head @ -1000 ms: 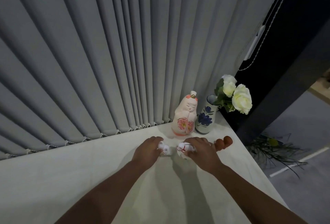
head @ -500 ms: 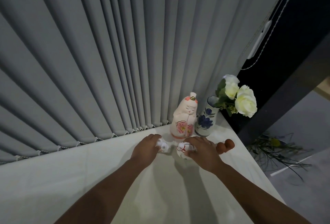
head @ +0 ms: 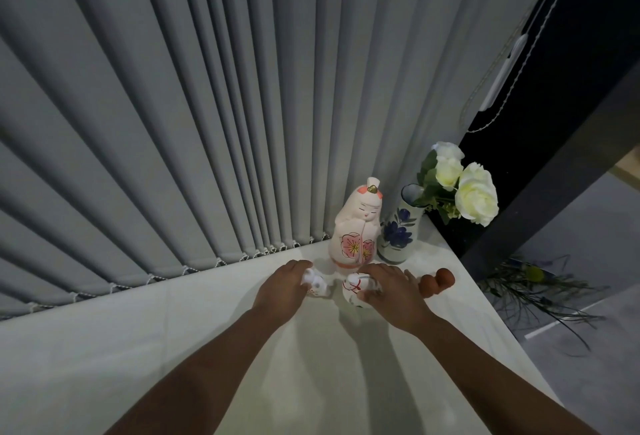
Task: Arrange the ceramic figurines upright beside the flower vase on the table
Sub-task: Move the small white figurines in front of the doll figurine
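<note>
A tall pink-and-white doll figurine (head: 356,226) stands upright at the table's far right corner, touching a white vase with blue flowers (head: 398,230) that holds white roses (head: 474,197). In front of the doll, my left hand (head: 282,287) grips a small white figurine (head: 317,284) resting on the table. My right hand (head: 394,292) covers a rounder white figurine with red lines (head: 355,290), fingers curled over its top. A small brown figurine (head: 438,280) lies on the table just right of my right hand.
The white table (head: 173,348) runs along grey vertical blinds (head: 207,105). Its right edge drops to a grey floor where dry green stems (head: 533,289) lie. A dark frame (head: 554,157) stands behind the vase.
Both hands have stayed on the two small white figurines in front of the doll. The view has tilted slightly; nothing on the table has visibly shifted.
</note>
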Demonstrator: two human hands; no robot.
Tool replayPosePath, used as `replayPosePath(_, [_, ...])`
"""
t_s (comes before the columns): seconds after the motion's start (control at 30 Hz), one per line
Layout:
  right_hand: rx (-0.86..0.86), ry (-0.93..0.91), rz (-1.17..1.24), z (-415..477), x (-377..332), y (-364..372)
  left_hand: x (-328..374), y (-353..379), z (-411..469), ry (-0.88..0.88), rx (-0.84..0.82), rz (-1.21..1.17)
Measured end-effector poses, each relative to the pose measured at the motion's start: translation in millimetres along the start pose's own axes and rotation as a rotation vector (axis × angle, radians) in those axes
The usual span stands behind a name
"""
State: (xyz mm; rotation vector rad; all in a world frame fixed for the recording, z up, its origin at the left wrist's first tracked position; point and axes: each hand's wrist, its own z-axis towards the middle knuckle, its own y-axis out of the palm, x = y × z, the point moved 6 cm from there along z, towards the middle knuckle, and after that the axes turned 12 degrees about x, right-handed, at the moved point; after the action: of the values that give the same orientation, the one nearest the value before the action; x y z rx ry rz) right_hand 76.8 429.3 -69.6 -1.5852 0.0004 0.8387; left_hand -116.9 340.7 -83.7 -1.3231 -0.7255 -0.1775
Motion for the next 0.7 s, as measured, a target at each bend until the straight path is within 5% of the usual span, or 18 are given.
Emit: replayPosePath(0.7, [0.024, 0.005, -0.046, -7, -9, -9, 15, -30, -16, 0.056, 0.028, 0.143])
